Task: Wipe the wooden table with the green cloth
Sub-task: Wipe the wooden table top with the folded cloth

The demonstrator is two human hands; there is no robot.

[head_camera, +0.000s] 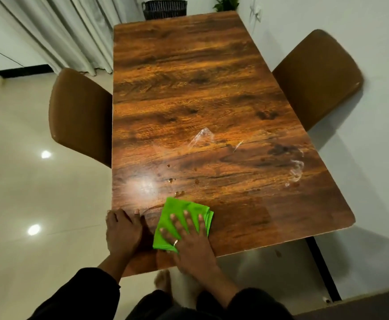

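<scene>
Wooden counter (pixel 202 93), flanked by two brown chairs, fills the frame's centre; at its lower edge the right hand (pixel 190 241) presses flat, fingers spread, on the folded green cloth (pixel 177 212), the left hand (pixel 122 229) resting open beside it.

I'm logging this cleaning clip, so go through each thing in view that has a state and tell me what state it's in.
green cloth: folded, flat on the table near the front edge
right hand: spread, pressing on the cloth
left hand: resting on the table's front left corner, empty
wooden table: droplets and wet streaks ahead of the cloth
left chair: pushed in
right chair: pushed in
</scene>
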